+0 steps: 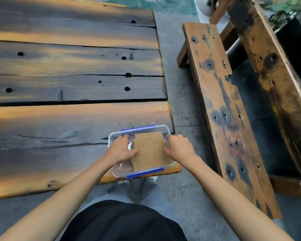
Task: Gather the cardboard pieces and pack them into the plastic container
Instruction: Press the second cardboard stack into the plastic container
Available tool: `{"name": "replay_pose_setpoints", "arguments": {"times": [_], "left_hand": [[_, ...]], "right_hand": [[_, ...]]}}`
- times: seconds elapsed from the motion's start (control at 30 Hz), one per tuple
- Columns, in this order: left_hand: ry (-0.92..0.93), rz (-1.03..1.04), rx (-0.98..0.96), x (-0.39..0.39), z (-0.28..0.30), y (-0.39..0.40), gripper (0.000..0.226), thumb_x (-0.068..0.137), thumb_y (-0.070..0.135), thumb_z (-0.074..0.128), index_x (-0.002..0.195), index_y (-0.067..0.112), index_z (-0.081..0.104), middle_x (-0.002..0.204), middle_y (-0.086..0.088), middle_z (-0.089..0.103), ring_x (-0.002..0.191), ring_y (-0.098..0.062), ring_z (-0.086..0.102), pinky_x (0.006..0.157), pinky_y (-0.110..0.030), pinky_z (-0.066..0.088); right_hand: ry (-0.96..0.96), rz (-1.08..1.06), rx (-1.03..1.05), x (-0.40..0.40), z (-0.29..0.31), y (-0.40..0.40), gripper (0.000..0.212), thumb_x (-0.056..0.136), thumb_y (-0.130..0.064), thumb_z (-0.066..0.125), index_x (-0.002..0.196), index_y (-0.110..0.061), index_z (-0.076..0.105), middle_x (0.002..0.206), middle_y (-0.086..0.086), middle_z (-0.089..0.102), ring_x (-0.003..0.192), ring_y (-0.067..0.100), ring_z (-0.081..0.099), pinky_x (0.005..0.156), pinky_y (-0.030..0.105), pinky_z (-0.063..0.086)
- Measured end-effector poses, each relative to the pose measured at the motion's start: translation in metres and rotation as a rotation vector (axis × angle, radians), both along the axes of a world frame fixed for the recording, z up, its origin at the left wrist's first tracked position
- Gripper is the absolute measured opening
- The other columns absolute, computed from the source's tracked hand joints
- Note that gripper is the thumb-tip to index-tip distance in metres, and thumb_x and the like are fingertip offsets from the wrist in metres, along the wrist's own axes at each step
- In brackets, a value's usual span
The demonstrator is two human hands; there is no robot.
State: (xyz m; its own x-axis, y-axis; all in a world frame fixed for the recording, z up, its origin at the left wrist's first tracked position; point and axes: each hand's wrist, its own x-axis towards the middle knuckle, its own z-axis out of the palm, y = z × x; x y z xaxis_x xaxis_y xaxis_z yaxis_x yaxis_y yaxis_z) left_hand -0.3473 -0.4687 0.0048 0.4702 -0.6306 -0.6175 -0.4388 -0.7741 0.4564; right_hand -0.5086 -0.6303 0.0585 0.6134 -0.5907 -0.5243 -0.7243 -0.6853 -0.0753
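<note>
Cardboard pieces, flat and brown, fill clear plastic container between hands.

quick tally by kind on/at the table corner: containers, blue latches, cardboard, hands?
Plastic container: 1
Blue latches: 2 visible, far side and near side
Cardboard pieces: 1 stack in the container; single sheets cannot be told apart
Hands: 2, left hand and right hand, both on the stack
Total: 6
</note>
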Motion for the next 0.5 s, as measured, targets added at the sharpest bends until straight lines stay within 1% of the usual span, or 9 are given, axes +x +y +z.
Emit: {"name": "replay_pose_setpoints", "arguments": {"times": [0.03, 0.1, 0.2, 0.3, 0.37, 0.43, 0.5], "left_hand": [[0.007, -0.007, -0.039, 0.001, 0.001, -0.004, 0.073, 0.083, 0.049, 0.068, 0.143, 0.013, 0.047, 0.142, -0.01, 0.056, 0.129, -0.028, 0.054, 0.105, -0.041, 0.047], [0.001, -0.053, -0.08, 0.001, 0.003, -0.013, 0.079, 0.084, 0.049, 0.069, 0.149, 0.014, 0.041, 0.149, -0.01, 0.051, 0.134, -0.027, 0.05, 0.11, -0.041, 0.043], [-0.02, -0.136, -0.034, -0.002, 0.002, -0.023, 0.09, 0.082, 0.056, 0.068, 0.155, 0.017, 0.032, 0.159, -0.005, 0.04, 0.14, -0.028, 0.044, 0.114, -0.045, 0.039], [-0.083, -0.194, 0.025, -0.007, -0.002, -0.029, 0.101, 0.077, 0.065, 0.067, 0.159, 0.023, 0.024, 0.163, 0.001, 0.03, 0.142, -0.028, 0.042, 0.113, -0.045, 0.04], [-0.121, -0.189, 0.032, -0.01, -0.005, -0.032, 0.106, 0.073, 0.07, 0.067, 0.158, 0.025, 0.024, 0.16, 0.001, 0.031, 0.139, -0.027, 0.043, 0.108, -0.044, 0.043], [-0.145, -0.179, 0.038, -0.011, -0.009, -0.035, 0.108, 0.071, 0.073, 0.066, 0.158, 0.023, 0.027, 0.155, -0.001, 0.035, 0.136, -0.026, 0.044, 0.104, -0.044, 0.046], [-0.157, -0.182, 0.056, -0.011, -0.011, -0.038, 0.108, 0.069, 0.074, 0.065, 0.156, 0.02, 0.031, 0.148, -0.003, 0.038, 0.133, -0.025, 0.043, 0.101, -0.043, 0.047]], "right_hand": [[-0.05, 0.053, 0.034, 0.004, -0.002, -0.005, 0.04, 0.091, -0.024, 0.059, 0.13, -0.013, 0.06, 0.123, 0.013, 0.066, 0.113, 0.036, 0.063, 0.091, 0.044, 0.055], [-0.118, 0.171, 0.138, 0.012, -0.005, -0.014, 0.056, 0.09, -0.03, 0.066, 0.143, -0.016, 0.053, 0.137, 0.009, 0.061, 0.127, 0.03, 0.055, 0.103, 0.042, 0.049], [-0.069, 0.326, 0.234, 0.024, -0.014, -0.025, 0.077, 0.086, -0.041, 0.073, 0.151, -0.017, 0.041, 0.15, 0.006, 0.05, 0.139, 0.027, 0.04, 0.113, 0.04, 0.039], [0.009, 0.402, 0.218, 0.034, -0.026, -0.032, 0.097, 0.079, -0.055, 0.076, 0.156, -0.017, 0.032, 0.156, 0.004, 0.042, 0.143, 0.029, 0.032, 0.115, 0.044, 0.036], [0.046, 0.427, 0.2, 0.037, -0.034, -0.035, 0.108, 0.073, -0.063, 0.077, 0.157, -0.016, 0.028, 0.157, 0.005, 0.041, 0.143, 0.03, 0.031, 0.113, 0.045, 0.035], [0.068, 0.445, 0.194, 0.037, -0.041, -0.038, 0.117, 0.067, -0.069, 0.079, 0.156, -0.015, 0.027, 0.156, 0.005, 0.041, 0.142, 0.029, 0.03, 0.113, 0.046, 0.032], [0.077, 0.461, 0.201, 0.037, -0.047, -0.042, 0.12, 0.063, -0.072, 0.079, 0.155, -0.015, 0.029, 0.155, 0.005, 0.042, 0.141, 0.029, 0.03, 0.114, 0.046, 0.03]]}}
